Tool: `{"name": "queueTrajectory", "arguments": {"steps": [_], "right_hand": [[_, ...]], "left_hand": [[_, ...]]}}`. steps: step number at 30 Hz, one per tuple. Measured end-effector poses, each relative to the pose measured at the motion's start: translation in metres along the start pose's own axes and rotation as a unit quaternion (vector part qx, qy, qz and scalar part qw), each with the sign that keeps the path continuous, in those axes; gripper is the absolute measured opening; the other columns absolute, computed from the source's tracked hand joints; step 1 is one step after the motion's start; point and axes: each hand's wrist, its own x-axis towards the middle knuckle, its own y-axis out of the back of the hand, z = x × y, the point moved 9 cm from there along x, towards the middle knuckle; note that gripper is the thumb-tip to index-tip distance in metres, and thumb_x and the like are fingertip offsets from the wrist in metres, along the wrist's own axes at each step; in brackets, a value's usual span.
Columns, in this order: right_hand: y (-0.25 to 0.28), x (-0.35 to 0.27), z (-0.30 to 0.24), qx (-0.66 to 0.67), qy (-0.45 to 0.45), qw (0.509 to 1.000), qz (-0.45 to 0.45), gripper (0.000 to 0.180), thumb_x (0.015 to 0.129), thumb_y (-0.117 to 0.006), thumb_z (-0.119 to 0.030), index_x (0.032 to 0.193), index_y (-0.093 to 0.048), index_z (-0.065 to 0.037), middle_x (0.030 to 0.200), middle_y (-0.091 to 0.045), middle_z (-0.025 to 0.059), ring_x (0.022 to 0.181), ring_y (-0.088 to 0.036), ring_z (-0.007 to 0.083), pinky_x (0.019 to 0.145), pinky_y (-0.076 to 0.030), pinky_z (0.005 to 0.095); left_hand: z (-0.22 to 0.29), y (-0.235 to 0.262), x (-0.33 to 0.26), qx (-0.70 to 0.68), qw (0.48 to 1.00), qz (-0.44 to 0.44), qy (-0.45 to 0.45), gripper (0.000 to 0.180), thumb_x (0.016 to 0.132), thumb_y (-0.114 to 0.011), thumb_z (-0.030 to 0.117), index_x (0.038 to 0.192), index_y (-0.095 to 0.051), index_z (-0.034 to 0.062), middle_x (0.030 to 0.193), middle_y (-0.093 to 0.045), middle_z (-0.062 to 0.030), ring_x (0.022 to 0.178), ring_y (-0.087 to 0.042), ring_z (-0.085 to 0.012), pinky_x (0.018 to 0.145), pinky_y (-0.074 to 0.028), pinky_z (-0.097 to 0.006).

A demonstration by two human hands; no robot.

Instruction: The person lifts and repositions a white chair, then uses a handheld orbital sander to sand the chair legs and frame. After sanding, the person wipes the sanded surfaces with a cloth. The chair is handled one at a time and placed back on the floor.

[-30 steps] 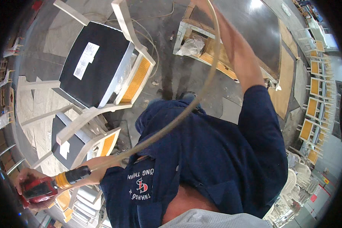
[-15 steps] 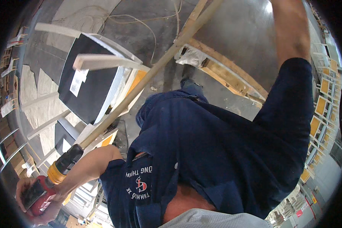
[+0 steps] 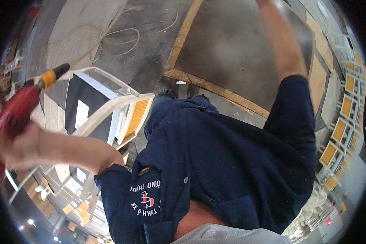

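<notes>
My left hand (image 3: 22, 148), blurred, is wrapped round a red air tool (image 3: 18, 107) at the left rim. A yellow collar and a black end piece lead from the tool to a pale hose (image 3: 83, 55). Below and right of the tool stands a chair (image 3: 85, 103) with pale wooden legs, a black underside bearing a white label, and an orange woven panel (image 3: 137, 117). My right forearm (image 3: 284, 49) reaches up toward the top edge, where the picture cuts off the hand.
A wood-edged dark surface (image 3: 219, 86) lies ahead of me. The hose loops over the grey floor (image 3: 154, 49) beside a pale sheet (image 3: 69, 32). Rows of pale frames with orange panels (image 3: 338, 129) line the right side. More furniture parts (image 3: 81, 209) stand at the lower left.
My left hand has raised the air tool up along the left rim, and its hose has swung from across the view to the upper left. My right arm has shifted left.
</notes>
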Motion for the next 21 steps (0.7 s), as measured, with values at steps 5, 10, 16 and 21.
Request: {"name": "queueTrajectory", "arguments": {"steps": [5,10,16,21], "right_hand": [[-0.019,-0.201,0.121,0.107,-0.267,0.952,-0.102,0.042,0.089,-0.06,-0.027,0.125,-0.05,-0.01,0.101,-0.061,0.0031,0.086,-0.058,0.0145,0.067,-0.049,0.0298],[-0.021,-0.444,0.072,0.266,-0.48,0.836,0.0,0.052,0.086,-0.064,-0.034,0.127,-0.049,-0.006,0.11,-0.06,0.0069,0.096,-0.058,0.0163,0.079,-0.05,0.0322],[-0.052,-0.464,-0.069,0.489,-0.443,0.701,0.272,0.061,0.086,-0.061,-0.044,0.13,-0.044,-0.005,0.121,-0.055,0.0099,0.107,-0.054,0.0202,0.09,-0.046,0.0381],[-0.079,-0.575,-0.058,0.429,-0.507,0.503,0.554,0.059,0.081,-0.067,-0.044,0.121,-0.048,-0.005,0.113,-0.056,0.0099,0.102,-0.055,0.0205,0.085,-0.046,0.0432]], "left_hand": [[-0.092,-0.141,-0.092,0.083,0.947,-0.311,0.009,0.046,0.066,-0.078,0.001,0.107,-0.058,-0.002,0.096,-0.066,-0.009,0.084,-0.063,-0.0178,0.077,-0.051,-0.03],[-0.158,-0.212,-0.285,-0.032,0.762,-0.601,0.241,0.052,0.069,-0.078,0.011,0.116,-0.055,0.0045,0.099,-0.067,-0.0114,0.088,-0.064,-0.0169,0.078,-0.05,-0.029],[-0.028,-0.216,-0.476,-0.145,0.58,-0.794,0.114,0.059,0.066,-0.072,0.007,0.12,-0.05,0.0077,0.091,-0.063,-0.0175,0.084,-0.062,-0.0364,0.069,-0.05,-0.042],[0.039,-0.139,-0.593,-0.251,0.38,-0.89,0.033,0.064,0.066,-0.074,0.014,0.122,-0.045,0.0021,0.096,-0.062,-0.0199,0.087,-0.061,-0.0376,0.069,-0.049,-0.044]]}}
